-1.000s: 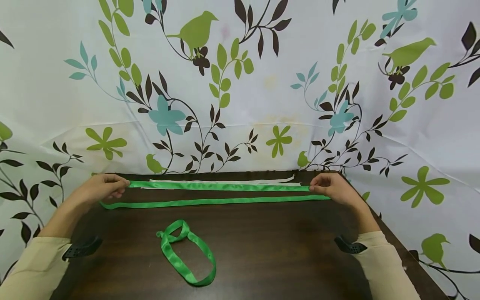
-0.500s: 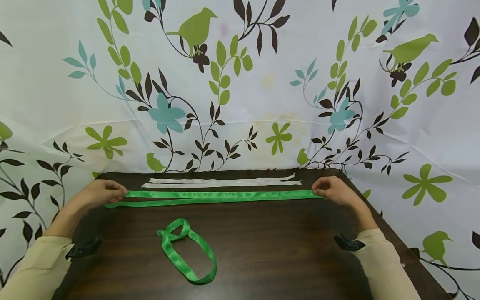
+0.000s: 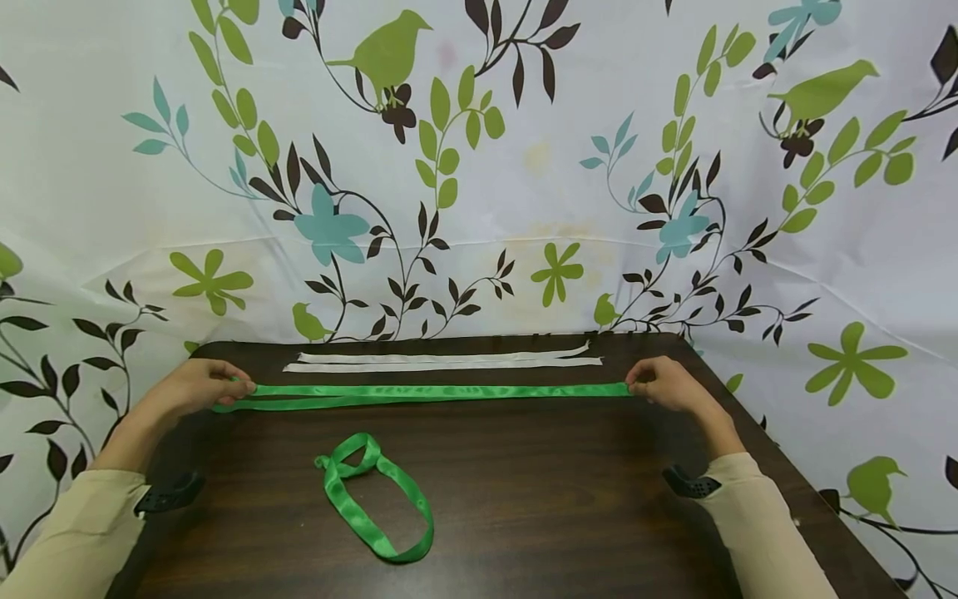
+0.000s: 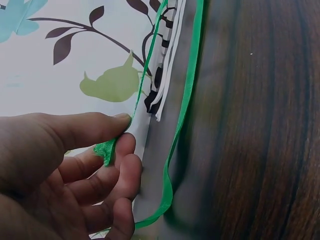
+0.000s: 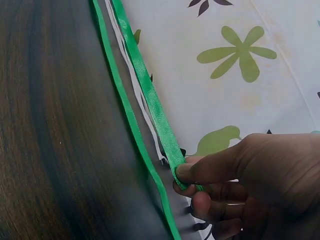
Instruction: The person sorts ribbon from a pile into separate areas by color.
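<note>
A green satin ribbon [image 3: 479,391] is stretched nearly straight across the far part of the table. Its left end is pinched between thumb and forefinger of my left hand [image 3: 196,388], and a frayed tip sticks out below the thumb in the left wrist view. My right hand [image 3: 669,384] pinches the right end of this ribbon [image 5: 152,102]. A second green strand [image 3: 299,404] runs just in front of it, overlapping it towards the right in the head view. Whether the two strands join is hidden. In the left wrist view, the front strand [image 4: 187,90] curls under my left hand.
Two thin white strips [image 3: 449,363] lie side by side near the back edge. Nearer to me, a looped green ribbon [image 3: 377,507] with a knot-like twist lies on the dark wooden table [image 3: 554,491]. A leaf-and-bird patterned cloth [image 3: 479,249] hangs behind.
Both hands have brought the stretched ribbon slightly nearer to me, away from the white strips. It now lies against the front strand, and the white strips show fully.
</note>
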The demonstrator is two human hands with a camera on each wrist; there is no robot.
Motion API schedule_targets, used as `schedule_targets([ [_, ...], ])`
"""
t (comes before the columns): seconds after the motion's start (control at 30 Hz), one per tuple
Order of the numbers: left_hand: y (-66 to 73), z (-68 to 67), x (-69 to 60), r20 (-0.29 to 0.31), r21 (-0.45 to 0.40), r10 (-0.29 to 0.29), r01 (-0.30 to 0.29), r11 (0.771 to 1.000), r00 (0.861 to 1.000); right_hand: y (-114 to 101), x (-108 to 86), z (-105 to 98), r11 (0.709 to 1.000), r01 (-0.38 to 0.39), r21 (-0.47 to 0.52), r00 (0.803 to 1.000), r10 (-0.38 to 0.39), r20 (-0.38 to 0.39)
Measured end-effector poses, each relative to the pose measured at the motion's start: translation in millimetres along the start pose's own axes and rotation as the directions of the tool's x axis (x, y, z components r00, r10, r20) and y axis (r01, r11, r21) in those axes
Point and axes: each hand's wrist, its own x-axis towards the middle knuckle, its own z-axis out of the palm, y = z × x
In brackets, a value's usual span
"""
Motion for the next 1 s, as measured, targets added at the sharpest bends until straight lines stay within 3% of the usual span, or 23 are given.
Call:
schedule_targets([
  [0.2, -0.5, 3.4, -0.1, 0.000, 0.028, -0.006, 0.006, 1.000, 1.000, 4.8, 0.5, 2.9, 0.999, -0.040, 0.012, 0.999, 0.040, -0.026],
  [0.5, 1.5, -0.8, -0.3, 0.088, 0.033, -0.005, 0.002, 0.999, 0.996, 7.3, -0.4, 6.8, 0.996, -0.092, 0.006, 0.994, 0.092, -0.066],
  [0.83, 5.7, 6.9, 1.5, 0.134, 0.054, 0.066, -0.074, 0.996, 0.989, 10.8, 0.9, 10.0, 0.993, -0.117, -0.012, 0.989, 0.115, -0.090],
  [1.0, 3.4, 8.6, 1.8, 0.147, 0.045, 0.042, -0.049, 0.998, 0.988, 10.8, 2.7, 13.6, 0.992, -0.124, -0.005, 0.989, 0.123, -0.085],
])
